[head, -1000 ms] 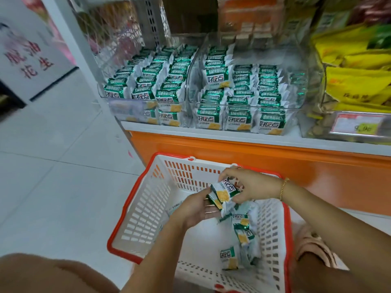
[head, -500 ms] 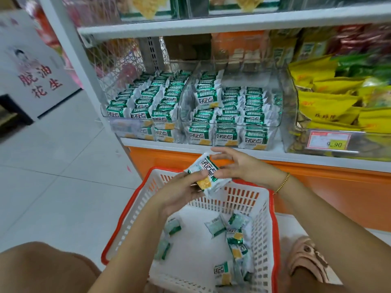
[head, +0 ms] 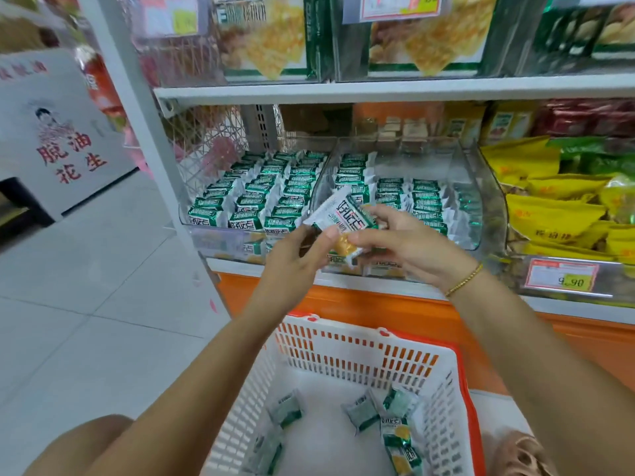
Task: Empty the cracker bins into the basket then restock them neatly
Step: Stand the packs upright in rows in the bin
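Both hands hold a small stack of green-and-white cracker packs (head: 343,214) in front of the shelf. My left hand (head: 292,249) pinches the stack's lower left end and my right hand (head: 405,245) grips its right side. Behind them two clear bins sit side by side: the left bin (head: 206,235) is packed with neat rows of packs, the right bin (head: 481,201) holds rows with a gap at its right. Below, the white basket with a red rim (head: 464,389) holds several loose packs (head: 398,441).
Yellow snack bags (head: 549,207) fill the bin to the right, above a price tag (head: 563,278). A shelf of boxed crackers (head: 268,36) hangs overhead. An orange shelf base (head: 395,314) runs behind the basket. Tiled floor (head: 86,304) lies to the left, with a white sign (head: 62,139) beyond.
Both hands lifted the packs out of the basket and up to the front of the bins. The view tilted upward, revealing the upper shelf.
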The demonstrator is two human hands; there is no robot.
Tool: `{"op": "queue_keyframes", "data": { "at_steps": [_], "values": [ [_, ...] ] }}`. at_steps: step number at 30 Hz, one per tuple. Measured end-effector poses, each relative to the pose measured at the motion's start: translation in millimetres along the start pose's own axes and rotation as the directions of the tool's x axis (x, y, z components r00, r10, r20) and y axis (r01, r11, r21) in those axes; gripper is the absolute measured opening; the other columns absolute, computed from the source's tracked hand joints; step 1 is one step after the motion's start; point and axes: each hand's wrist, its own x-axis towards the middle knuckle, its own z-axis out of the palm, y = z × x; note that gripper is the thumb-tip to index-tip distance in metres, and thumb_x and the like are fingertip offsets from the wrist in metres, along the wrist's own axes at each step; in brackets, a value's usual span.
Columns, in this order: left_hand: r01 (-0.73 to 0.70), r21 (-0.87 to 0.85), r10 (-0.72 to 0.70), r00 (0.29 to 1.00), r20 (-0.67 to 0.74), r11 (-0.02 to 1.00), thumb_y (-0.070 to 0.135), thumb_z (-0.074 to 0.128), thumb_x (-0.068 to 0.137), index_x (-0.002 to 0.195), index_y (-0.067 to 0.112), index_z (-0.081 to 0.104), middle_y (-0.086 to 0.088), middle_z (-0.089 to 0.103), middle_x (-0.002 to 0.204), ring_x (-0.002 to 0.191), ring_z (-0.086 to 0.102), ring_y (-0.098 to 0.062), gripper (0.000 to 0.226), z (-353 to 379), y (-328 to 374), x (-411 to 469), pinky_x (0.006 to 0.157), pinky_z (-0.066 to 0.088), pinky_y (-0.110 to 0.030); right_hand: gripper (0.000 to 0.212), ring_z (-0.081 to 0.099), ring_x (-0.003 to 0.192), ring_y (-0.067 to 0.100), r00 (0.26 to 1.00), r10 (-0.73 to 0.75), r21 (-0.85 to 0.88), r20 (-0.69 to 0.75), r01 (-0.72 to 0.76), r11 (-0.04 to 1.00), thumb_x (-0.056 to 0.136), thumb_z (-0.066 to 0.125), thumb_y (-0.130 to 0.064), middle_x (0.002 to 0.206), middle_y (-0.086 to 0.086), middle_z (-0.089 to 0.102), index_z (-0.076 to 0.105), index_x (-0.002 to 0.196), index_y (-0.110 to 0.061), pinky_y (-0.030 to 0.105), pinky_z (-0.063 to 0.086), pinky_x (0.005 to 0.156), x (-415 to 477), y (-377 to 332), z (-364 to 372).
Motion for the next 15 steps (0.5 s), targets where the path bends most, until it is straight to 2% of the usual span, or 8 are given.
{"op": "queue_keyframes", "data": {
  "at_steps": [2, 3, 4, 6, 8, 11, 13, 15],
  "values": [
    [-0.053, 0.252, 0.054, 0.999, 0.002, 0.966, 0.045, 0.055, 0.091, 0.124, 0.019, 0.055, 0.008, 0.060, 0.117, 0.109, 0.055, -0.008, 0.042, 1.4, -4.7, 1.1, 0.092, 0.043, -0.025, 0.076, 0.068, 0.097, 0.027, 0.992, -0.041, -0.296, -0.116, 0.005, 0.955, 0.066, 0.083, -0.035, 0.124, 0.005, 0.055, 0.047, 0.132, -0.023, 0.041, 0.055, 0.088, 14.0, -17.1, -14.8],
    [-0.092, 0.386, 0.091, 0.996, 0.021, 0.918, 0.037, 0.055, 0.093, 0.134, 0.017, 0.048, 0.003, 0.053, 0.128, 0.119, 0.049, -0.012, 0.045, 2.6, -8.5, 2.3, 0.098, 0.040, -0.027, 0.081, 0.065, 0.103, 0.025, 0.988, -0.069, -0.448, -0.141, -0.001, 0.894, 0.062, 0.083, -0.042, 0.129, 0.002, 0.054, 0.047, 0.133, -0.026, 0.040, 0.053, 0.091, 20.8, -25.3, -22.1],
    [-0.130, 0.483, 0.121, 0.991, 0.050, 0.866, 0.031, 0.054, 0.095, 0.139, 0.016, 0.043, -0.001, 0.047, 0.137, 0.126, 0.043, -0.015, 0.048, 5.0, -11.4, 3.6, 0.103, 0.036, -0.030, 0.083, 0.059, 0.110, 0.021, 0.987, -0.090, -0.585, -0.137, -0.007, 0.811, 0.062, 0.082, -0.045, 0.135, 0.000, 0.051, 0.046, 0.135, -0.027, 0.035, 0.048, 0.093, 26.6, -32.7, -28.1],
    [-0.182, 0.602, 0.138, 0.983, 0.118, 0.777, 0.026, 0.051, 0.096, 0.142, 0.016, 0.038, -0.006, 0.038, 0.143, 0.132, 0.034, -0.019, 0.049, 11.0, -15.5, 6.5, 0.107, 0.029, -0.029, 0.080, 0.048, 0.123, 0.019, 0.987, -0.104, -0.784, -0.123, -0.032, 0.620, 0.072, 0.080, -0.038, 0.147, -0.001, 0.040, 0.042, 0.140, -0.023, 0.024, 0.036, 0.091, 37.8, -42.1, -34.6],
    [-0.213, 0.657, 0.164, 0.977, 0.136, 0.723, 0.025, 0.048, 0.097, 0.141, 0.015, 0.039, -0.007, 0.039, 0.140, 0.132, 0.031, -0.021, 0.046, 16.2, -16.4, 9.0, 0.107, 0.026, -0.029, 0.078, 0.043, 0.128, 0.022, 0.991, -0.084, -0.861, -0.101, -0.045, 0.507, 0.076, 0.079, -0.030, 0.150, 0.002, 0.036, 0.040, 0.142, -0.020, 0.026, 0.037, 0.092, 51.5, -45.5, -33.5],
    [-0.212, 0.665, 0.194, 0.976, 0.103, 0.716, 0.025, 0.047, 0.097, 0.138, 0.014, 0.043, -0.007, 0.042, 0.136, 0.128, 0.034, -0.022, 0.043, 19.9, -14.9, 12.1, 0.104, 0.030, -0.031, 0.078, 0.045, 0.126, 0.024, 0.996, -0.041, -0.888, -0.083, -0.056, 0.456, 0.076, 0.078, -0.026, 0.148, 0.007, 0.037, 0.038, 0.143, -0.019, 0.031, 0.041, 0.092, 69.7, -39.5, -24.6],
    [-0.218, 0.653, 0.204, 0.974, 0.098, 0.725, 0.025, 0.048, 0.097, 0.138, 0.014, 0.044, -0.007, 0.042, 0.134, 0.127, 0.036, -0.021, 0.042, 21.4, -14.2, 12.8, 0.104, 0.032, -0.032, 0.078, 0.049, 0.119, 0.024, 0.991, -0.034, -0.877, -0.128, -0.097, 0.471, 0.076, 0.077, -0.021, 0.146, 0.009, 0.037, 0.037, 0.142, -0.019, 0.031, 0.044, 0.088, 77.8, -30.0, -20.7],
    [-0.208, 0.640, 0.202, 0.976, 0.084, 0.740, 0.024, 0.048, 0.096, 0.137, 0.014, 0.046, -0.007, 0.043, 0.133, 0.126, 0.037, -0.021, 0.042, 21.7, -14.2, 14.1, 0.104, 0.033, -0.033, 0.076, 0.055, 0.100, 0.019, 0.970, -0.010, -0.790, -0.241, -0.191, 0.583, 0.076, 0.074, -0.015, 0.137, 0.010, 0.042, 0.035, 0.141, -0.014, 0.029, 0.047, 0.075, 80.9, -20.8, -17.1]
  ]
}}
